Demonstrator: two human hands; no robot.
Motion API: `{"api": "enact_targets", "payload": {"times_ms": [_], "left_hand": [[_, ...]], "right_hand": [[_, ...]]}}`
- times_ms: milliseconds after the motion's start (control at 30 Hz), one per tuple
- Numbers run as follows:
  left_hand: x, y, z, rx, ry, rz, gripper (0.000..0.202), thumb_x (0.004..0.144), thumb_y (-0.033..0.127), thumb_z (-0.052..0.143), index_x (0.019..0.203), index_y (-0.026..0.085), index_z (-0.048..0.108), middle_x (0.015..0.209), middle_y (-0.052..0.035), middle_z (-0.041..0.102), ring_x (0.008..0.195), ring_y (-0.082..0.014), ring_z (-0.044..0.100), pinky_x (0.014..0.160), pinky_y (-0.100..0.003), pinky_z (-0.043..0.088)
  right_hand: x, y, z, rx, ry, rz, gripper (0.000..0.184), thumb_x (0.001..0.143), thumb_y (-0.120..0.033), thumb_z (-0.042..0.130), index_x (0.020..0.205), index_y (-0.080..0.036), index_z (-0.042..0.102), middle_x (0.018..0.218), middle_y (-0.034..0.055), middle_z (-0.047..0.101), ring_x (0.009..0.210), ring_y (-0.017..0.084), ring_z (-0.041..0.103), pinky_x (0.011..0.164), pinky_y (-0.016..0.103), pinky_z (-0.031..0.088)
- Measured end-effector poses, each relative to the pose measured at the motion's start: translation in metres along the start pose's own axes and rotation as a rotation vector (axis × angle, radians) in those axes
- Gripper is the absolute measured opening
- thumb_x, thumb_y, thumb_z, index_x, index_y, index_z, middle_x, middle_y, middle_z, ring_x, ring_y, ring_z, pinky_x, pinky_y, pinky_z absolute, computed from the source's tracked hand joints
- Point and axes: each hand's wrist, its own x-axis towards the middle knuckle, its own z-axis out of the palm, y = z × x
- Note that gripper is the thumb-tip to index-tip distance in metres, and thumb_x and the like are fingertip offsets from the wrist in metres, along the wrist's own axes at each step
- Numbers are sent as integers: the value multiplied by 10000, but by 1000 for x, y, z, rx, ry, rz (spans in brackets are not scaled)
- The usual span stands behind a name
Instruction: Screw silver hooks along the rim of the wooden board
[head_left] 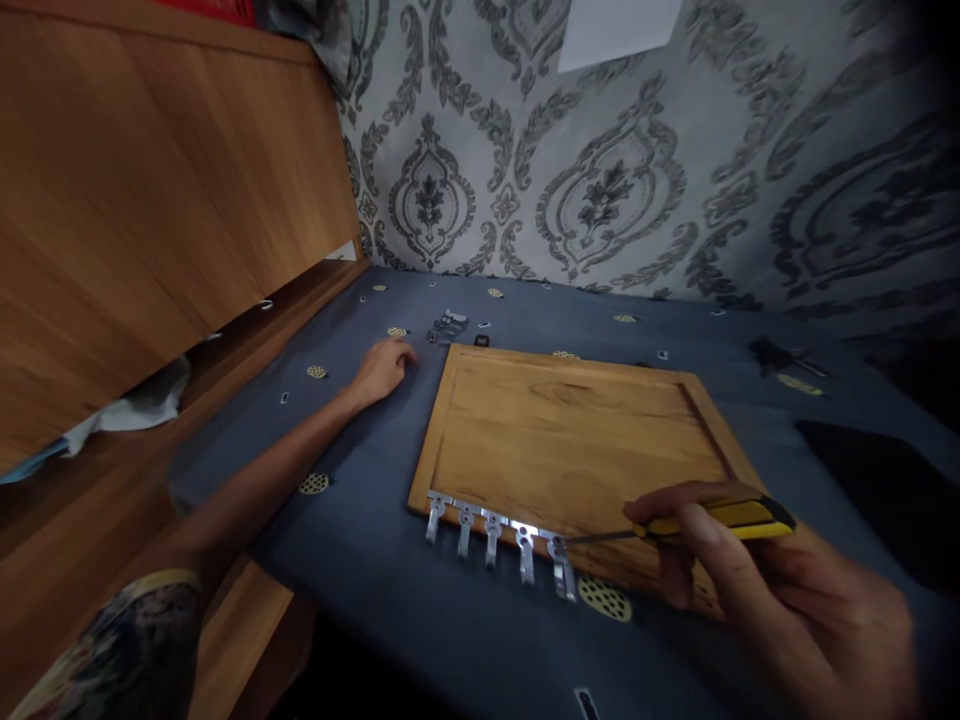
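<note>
Screwdriver (pixel 712 520) gripped in right hand (pixel 787 610), unlabelled; left hand (pixel 382 368) loosely curled on cloth (pixel 375 560).

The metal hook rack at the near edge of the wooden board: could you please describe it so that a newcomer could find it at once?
Start from the rectangular wooden board lying on the dark blue cloth. Along its near edge runs a shiny metal strip with five hooks hanging toward the viewer. The tip of the yellow-handled screwdriver in the right hand meets its right end, and it is the only bright metal piece fixed to the board.
</note>
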Motion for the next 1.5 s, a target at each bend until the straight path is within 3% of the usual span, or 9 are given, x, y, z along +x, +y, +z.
{"api": "enact_targets", "payload": {"times_ms": [100,233,467,600,1067,1233,1300,1400,1500], "left_hand": [[1,-3,-5,12,-2,-4,368,1093,414,731,1380,184,710,1410,-123,719,1224,-271,733,1052,-502,652],[0,0,-7,35,-5,7,307,1091,395,731,1295,165,740,1325,-108,754,1189,-259,743,1058,-498,639],[-14,14,-7,70,25,12,191,994,235,659,1033,225,846,1192,-86,824,1132,-279,749,1052,-405,575],[-17,16,-9,72,44,-13,212,972,269,634,1019,225,835,1194,-108,818,1173,-328,732,1071,-454,553],[-28,23,-34,42,31,-103,195,924,330,656,1004,218,794,1049,-50,832,1008,-281,713,1014,-438,538],[-46,59,-54,-111,43,-47,281,946,447,640,992,203,773,979,15,795,919,-181,652,941,-359,540],[-55,85,-56,-322,-26,66,286,891,521,732,926,240,775,910,26,797,860,-179,644,866,-346,552],[-69,131,-50,-559,-296,219,224,873,459,797,880,235,794,888,3,819,843,-186,698,827,-330,568],[-76,167,-37,-615,-557,406,73,894,231,748,863,203,808,911,-9,821,844,-159,739,792,-279,552]], "right_hand": [[-1,0,-2,27,-38,27,636,1030,-672,661,524,-287,664,794,83,816,632,233,734,595,350,584],[1,4,-4,81,-65,40,508,1022,-667,686,683,-304,790,653,58,747,540,218,680,538,338,568],[4,5,1,148,-79,-43,381,1069,-582,675,858,-294,807,538,-20,648,457,162,623,473,286,517],[1,3,5,290,-45,6,445,1030,-645,721,817,-256,753,706,8,750,408,112,567,415,279,465],[-4,3,7,344,-27,-6,350,1072,-539,718,841,-277,716,790,-13,777,427,106,592,441,312,476],[-6,6,6,354,-10,-39,298,1080,-476,725,855,-281,745,781,-28,775,421,94,600,406,291,454],[-6,5,5,342,-1,-47,284,1080,-458,731,859,-281,749,790,-30,783,422,93,606,412,294,465],[-6,4,6,329,18,-45,275,1078,-464,735,872,-282,750,830,-31,799,434,96,618,408,305,462],[-7,2,7,315,25,-45,280,1078,-459,739,864,-280,756,825,-32,790,445,93,623,427,310,470]]}}
